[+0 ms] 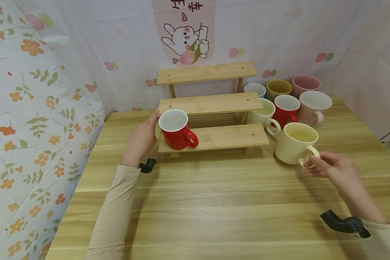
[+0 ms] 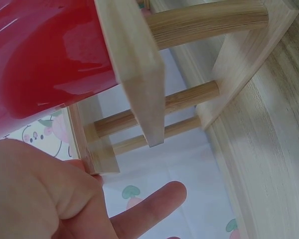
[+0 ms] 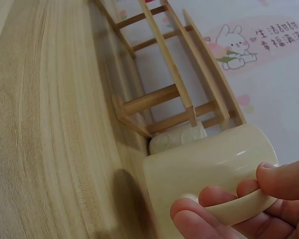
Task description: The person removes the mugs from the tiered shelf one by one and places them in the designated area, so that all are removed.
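By its handle, my right hand (image 1: 336,171) pinches a pale yellow mug (image 1: 292,146), thumb on top and fingers through and under the handle (image 3: 241,209). In the right wrist view the mug hangs above the table, its shadow on the wood. My left hand (image 1: 143,139) is at the left end of a three-tier wooden shelf rack (image 1: 214,139), its fingertips at the end of the middle board (image 2: 104,164), one finger stretched out below. A red mug (image 1: 175,135) with a white inside stands on the lowest board, close beside that hand, handle turned right.
Right of the rack, several mugs stand grouped: a red one (image 1: 286,108), a pale pink one (image 1: 313,106), a darker pink one (image 1: 305,86), a mustard one (image 1: 278,88), a light blue one (image 1: 255,89) and a cream one (image 1: 261,112). A printed cloth (image 1: 123,39) hangs behind the table.
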`<action>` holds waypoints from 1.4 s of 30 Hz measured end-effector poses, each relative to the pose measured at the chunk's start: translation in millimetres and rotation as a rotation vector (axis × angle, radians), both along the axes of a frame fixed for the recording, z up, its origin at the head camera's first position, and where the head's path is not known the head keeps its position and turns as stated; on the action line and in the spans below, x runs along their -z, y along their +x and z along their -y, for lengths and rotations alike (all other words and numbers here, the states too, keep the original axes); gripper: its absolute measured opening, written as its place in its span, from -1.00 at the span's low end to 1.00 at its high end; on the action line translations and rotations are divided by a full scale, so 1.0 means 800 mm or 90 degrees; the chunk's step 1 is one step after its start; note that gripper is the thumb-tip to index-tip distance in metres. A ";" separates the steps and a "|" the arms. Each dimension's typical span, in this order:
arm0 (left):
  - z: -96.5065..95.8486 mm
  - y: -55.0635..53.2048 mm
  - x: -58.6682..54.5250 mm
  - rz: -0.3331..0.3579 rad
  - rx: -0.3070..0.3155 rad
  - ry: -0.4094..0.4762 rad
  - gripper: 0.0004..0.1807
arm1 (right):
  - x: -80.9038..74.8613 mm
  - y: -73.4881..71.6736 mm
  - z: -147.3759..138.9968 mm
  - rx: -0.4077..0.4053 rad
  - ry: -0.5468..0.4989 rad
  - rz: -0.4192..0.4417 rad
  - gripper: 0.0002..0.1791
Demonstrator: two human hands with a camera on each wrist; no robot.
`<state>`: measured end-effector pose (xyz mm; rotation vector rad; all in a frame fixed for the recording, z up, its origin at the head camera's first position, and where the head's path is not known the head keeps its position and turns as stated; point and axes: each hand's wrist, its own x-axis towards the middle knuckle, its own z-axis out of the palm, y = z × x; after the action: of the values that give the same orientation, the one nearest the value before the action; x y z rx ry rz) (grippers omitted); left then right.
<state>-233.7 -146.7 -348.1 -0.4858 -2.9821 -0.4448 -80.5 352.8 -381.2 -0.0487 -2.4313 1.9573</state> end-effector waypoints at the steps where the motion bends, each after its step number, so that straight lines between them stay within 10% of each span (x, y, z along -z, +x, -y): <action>1: 0.000 0.000 0.000 0.000 0.000 0.001 -0.26 | 0.001 0.000 0.000 0.003 0.009 0.004 -0.85; 24: -0.002 0.002 0.001 0.001 0.004 0.001 -0.26 | 0.010 -0.005 0.010 0.029 0.103 0.049 -0.87; 42: 0.001 0.000 0.001 0.006 0.001 0.005 -0.27 | 0.018 -0.014 0.009 0.005 -0.002 0.042 -0.80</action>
<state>-233.3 -147.4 -348.7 -0.4869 -2.9878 -0.4596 -91.9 345.4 -395.6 -0.1250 -2.4642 1.9876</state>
